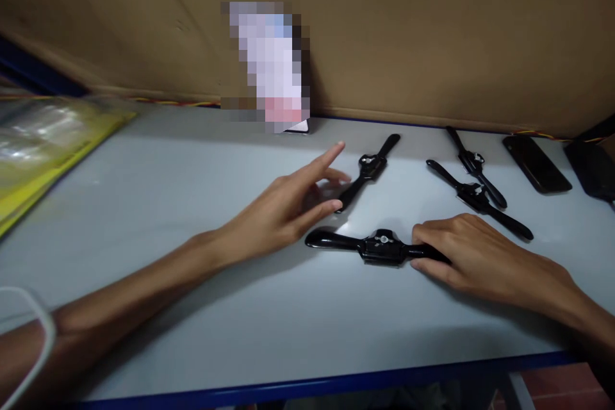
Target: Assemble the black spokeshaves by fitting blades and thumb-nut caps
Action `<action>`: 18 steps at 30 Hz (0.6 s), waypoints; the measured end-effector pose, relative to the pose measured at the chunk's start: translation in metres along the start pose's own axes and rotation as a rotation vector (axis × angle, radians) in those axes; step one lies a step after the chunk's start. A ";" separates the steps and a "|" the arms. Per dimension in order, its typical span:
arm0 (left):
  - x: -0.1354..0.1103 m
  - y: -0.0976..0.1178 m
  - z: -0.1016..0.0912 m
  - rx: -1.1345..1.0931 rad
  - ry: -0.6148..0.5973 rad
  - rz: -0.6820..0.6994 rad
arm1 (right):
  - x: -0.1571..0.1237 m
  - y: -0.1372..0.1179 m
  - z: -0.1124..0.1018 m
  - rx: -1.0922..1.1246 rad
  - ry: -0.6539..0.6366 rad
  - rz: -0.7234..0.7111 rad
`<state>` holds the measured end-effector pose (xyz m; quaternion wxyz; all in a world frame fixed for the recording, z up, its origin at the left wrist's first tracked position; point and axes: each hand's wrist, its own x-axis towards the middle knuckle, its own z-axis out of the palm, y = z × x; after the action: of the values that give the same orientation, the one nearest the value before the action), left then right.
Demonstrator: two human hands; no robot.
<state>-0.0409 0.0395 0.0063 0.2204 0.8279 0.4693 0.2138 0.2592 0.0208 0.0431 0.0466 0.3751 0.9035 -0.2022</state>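
Observation:
My right hand (461, 256) is closed round the right handle of a black spokeshave (384, 248), which lies crosswise near the middle of the table. My left hand (307, 198) has its fingers apart, the index finger stretched forward. Its fingertips are close to the near handle of a second black spokeshave (372, 166); whether they touch it I cannot tell. Farther right, two more black spokeshaves, one behind (475, 163) and one in front (475, 195), lie slanted close together.
A dark phone (537, 163) and a black object (590, 170) lie at the back right. A blurred-out upright item (273, 67) leans on the cardboard wall (408, 32). Clear plastic over something yellow (43, 147) is at left. A white cable (41, 320) crosses my left forearm.

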 end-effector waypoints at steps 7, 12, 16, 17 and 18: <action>-0.002 0.003 0.004 -0.041 -0.043 0.117 | 0.005 -0.004 0.009 -0.041 0.089 -0.002; -0.002 0.010 0.008 0.105 -0.088 0.323 | 0.008 -0.008 0.016 0.010 0.193 -0.096; -0.005 0.015 0.009 0.256 -0.104 0.479 | 0.014 -0.006 0.019 0.179 0.436 -0.091; -0.006 0.016 0.010 0.270 -0.107 0.507 | 0.015 -0.004 0.020 0.170 0.504 -0.031; -0.006 0.017 0.011 0.275 -0.111 0.528 | 0.017 -0.003 0.021 0.141 0.550 0.031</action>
<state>-0.0262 0.0243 0.0062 0.0686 0.9538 0.2497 0.1526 0.2439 0.0222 0.0212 -0.2234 0.4320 0.8600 -0.1543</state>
